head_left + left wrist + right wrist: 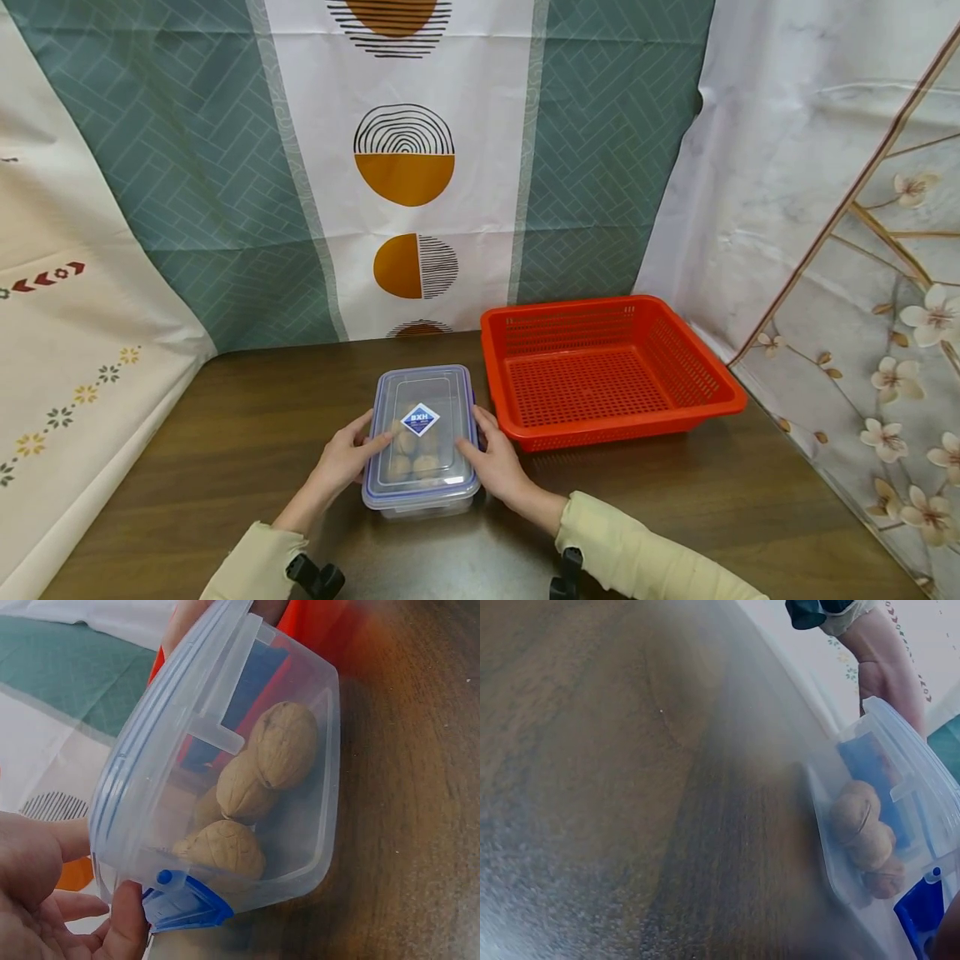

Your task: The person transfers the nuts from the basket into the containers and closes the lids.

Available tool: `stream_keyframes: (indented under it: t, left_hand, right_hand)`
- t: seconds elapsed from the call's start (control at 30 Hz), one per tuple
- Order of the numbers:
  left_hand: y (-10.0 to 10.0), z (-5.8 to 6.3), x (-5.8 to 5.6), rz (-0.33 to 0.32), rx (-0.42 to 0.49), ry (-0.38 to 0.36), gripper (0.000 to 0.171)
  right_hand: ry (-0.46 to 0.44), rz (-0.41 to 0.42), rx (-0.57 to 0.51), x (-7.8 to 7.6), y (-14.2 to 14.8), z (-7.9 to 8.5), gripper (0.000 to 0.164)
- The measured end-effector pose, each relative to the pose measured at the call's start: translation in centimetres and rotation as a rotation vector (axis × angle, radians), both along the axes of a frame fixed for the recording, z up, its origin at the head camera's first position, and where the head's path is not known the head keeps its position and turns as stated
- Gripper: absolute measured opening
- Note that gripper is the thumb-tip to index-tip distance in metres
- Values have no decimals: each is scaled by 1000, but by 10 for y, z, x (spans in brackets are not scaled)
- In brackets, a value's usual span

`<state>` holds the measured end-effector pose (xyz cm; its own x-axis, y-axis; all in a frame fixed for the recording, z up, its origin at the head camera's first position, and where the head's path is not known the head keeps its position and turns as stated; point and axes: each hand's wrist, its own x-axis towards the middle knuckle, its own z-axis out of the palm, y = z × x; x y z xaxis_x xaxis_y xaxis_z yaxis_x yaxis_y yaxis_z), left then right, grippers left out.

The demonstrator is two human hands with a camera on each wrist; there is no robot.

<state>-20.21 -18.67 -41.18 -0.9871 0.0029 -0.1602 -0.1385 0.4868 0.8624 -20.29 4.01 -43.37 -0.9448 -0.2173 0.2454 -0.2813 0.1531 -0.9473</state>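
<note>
A clear plastic food container (422,500) with a blue-edged lid (450,392) sits on the table in front of me. Several walnuts (285,746) show through its wall. My left hand (347,454) grips the left side, thumb over the lid, fingers at the blue latch (187,904). On the opposite side my right hand (498,462) holds the rim, its thumb on the lid and fingers along the edge. Both wrist views show a blue side latch angled out from the wall. Only a bit of the right hand enters the right wrist view.
A red plastic basket (720,404) stands close to the right of the container. The brown wooden table (225,450) meets a patterned curtain (607,167) at the back, with printed cloths on the left and right.
</note>
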Motion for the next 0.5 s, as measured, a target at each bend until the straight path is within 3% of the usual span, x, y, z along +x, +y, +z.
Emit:
stream_keyframes:
  t: [0.17,0.4,0.5]
  left_hand:
    - [0,-1,1,5,32,27,68]
    - [-10,-5,5,-23,44,64,66]
    - [-15,-11,5,-34,36,102,61]
  right_hand:
    - [-13,10,-26,7,1,13,55]
    - [-82,-30,61,-7,4,-13,63]
    - [-145,-49,89,-10,7,-16,72]
